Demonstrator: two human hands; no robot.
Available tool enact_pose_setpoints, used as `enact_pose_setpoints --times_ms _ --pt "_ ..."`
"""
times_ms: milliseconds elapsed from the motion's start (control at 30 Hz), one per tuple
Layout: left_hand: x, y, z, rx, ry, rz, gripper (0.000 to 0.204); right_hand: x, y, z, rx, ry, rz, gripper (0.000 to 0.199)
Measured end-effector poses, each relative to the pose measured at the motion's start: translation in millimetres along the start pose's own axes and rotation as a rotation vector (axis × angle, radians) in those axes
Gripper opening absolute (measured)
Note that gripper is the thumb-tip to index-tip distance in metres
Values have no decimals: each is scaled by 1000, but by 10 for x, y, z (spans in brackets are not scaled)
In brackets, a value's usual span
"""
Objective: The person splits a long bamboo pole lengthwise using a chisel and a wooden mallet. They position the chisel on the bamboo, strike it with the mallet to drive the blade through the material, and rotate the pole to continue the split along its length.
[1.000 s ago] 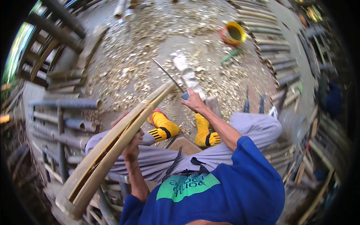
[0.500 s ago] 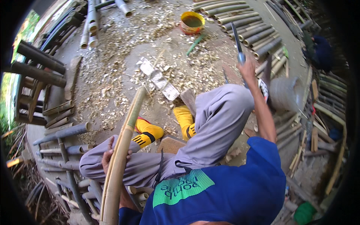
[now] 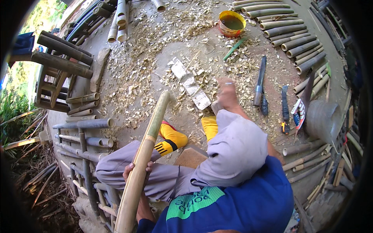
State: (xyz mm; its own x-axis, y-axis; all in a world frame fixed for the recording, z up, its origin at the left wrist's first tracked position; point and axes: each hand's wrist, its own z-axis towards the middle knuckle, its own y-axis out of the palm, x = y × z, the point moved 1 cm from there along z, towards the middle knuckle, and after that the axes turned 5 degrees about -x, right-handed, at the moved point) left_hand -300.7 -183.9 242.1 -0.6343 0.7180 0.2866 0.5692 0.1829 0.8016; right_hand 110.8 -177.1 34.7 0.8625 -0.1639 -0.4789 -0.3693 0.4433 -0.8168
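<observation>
A long bamboo pole (image 3: 134, 182) slants across my left thigh, its far end tilting away to the right. My left hand (image 3: 136, 171) is wrapped round it, fingertips showing on both sides. Beyond my raised knee, my right hand (image 3: 228, 93) is low over the floor. It is beside a wooden block (image 3: 216, 106) and the end of a crumpled whitish strip (image 3: 189, 84). Its fingers are blurred and partly hidden, and I see nothing clearly held. To its right a long-bladed knife (image 3: 261, 75) lies on the floor.
A black tool with a yellow end (image 3: 285, 110) and a saw (image 3: 299, 110) lie at right, near a grey translucent container (image 3: 322, 120). A yellow bucket (image 3: 232, 32) stands among wood shavings. Bamboo lengths (image 3: 301, 42) line the far right; bamboo frames (image 3: 64, 70) stand left.
The knife has left my right hand and now lies on the floor. That hand has moved left, down beside the wooden block. My left hand still grips the bamboo pole.
</observation>
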Motion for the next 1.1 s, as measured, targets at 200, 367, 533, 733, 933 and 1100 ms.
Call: enact_pose_setpoints --times_ms 200,367,533,733,933,1100 --pt "52 -98 -49 53 51 -106 65 -379 801 432 -387 -589 -126 23" --pt "110 -200 -106 71 69 -294 63 -393 1054 730 -472 -750 -93 31" --pt "228 -241 -74 60 51 -312 63 -1144 1339 927 -625 -798 -211 33" --pt "288 -329 -75 68 68 -347 65 -1022 1678 1143 -653 -923 -463 20" --pt "354 -271 -19 79 77 -254 67 -1327 1072 1421 -465 -794 15 13" --pt "549 -167 326 -121 118 59 70 -949 810 1113 -776 -693 -116 17"
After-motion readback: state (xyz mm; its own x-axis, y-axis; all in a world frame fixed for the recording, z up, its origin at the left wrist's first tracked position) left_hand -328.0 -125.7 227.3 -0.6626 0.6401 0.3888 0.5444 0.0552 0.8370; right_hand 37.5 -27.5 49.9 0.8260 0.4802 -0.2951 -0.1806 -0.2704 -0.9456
